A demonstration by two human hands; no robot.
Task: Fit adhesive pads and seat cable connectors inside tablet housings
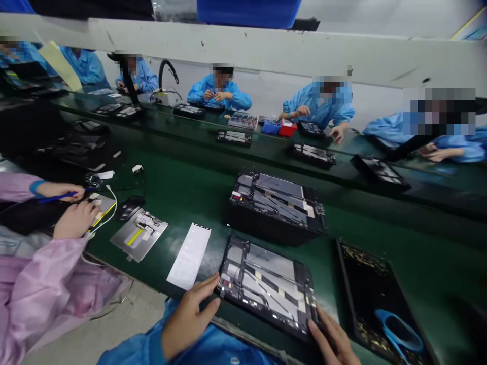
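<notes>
An opened tablet (270, 284), its flat batteries and black ribbon cables bare, lies on the green bench at its near edge. My left hand (192, 312) is at the tablet's left corner, fingers stretched out and touching its side, thumb apart. At the near right corner, my right hand (333, 337) has its thumb and fingers around the tablet's edge. Just behind stands a stack of similar opened tablets (276, 203). A white paper strip (189, 256) lies left of the tablet.
On the right sits a black tray (380, 289) with gold-coloured bits and a blue band (401, 329). To the left are a metal plate with a small board (139, 233), a mouse (130, 207) and a co-worker's hands (76, 218). Co-workers sit beyond a conveyor carrying opened devices (314, 153).
</notes>
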